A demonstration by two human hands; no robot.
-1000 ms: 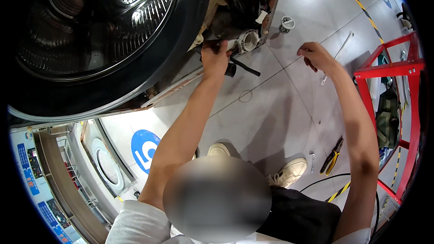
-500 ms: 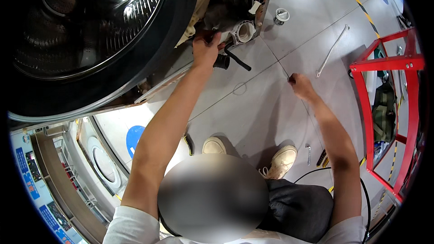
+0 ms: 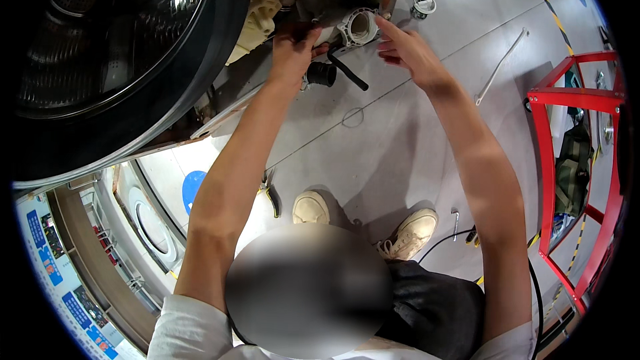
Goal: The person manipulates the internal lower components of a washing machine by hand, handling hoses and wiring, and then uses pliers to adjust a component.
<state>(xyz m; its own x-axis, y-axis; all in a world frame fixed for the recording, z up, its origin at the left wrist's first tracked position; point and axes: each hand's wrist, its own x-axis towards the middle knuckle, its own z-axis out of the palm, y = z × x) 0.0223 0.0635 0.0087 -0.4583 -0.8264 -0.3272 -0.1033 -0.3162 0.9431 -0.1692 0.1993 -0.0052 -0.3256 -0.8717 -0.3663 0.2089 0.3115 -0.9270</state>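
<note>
My left hand (image 3: 293, 57) is closed around the pale body of the pump housing (image 3: 361, 27), at the lower edge of the opened washing machine (image 3: 80, 113). My right hand (image 3: 403, 50) has its fingers apart at the housing's round white mouth, the topmost fingertip at or very near its rim; whether it touches is unclear. A thin black hose (image 3: 350, 73) hangs below the housing, and a wider black ribbed hose (image 3: 321, 74) sits under my left hand. A cream plastic part (image 3: 263, 13) lies beside the drum.
A small round filter (image 3: 423, 5), a long white rod (image 3: 503, 63), a wire ring (image 3: 353, 117), pliers (image 3: 270, 200) and a small metal tool (image 3: 455, 223) lie on the floor. A red frame (image 3: 540, 147) stands at right, a detached door panel (image 3: 150, 223) at lower left.
My right hand has swung from the open floor up and left to the housing's mouth. My left hand stays on the housing; the machine sits higher and further left in view.
</note>
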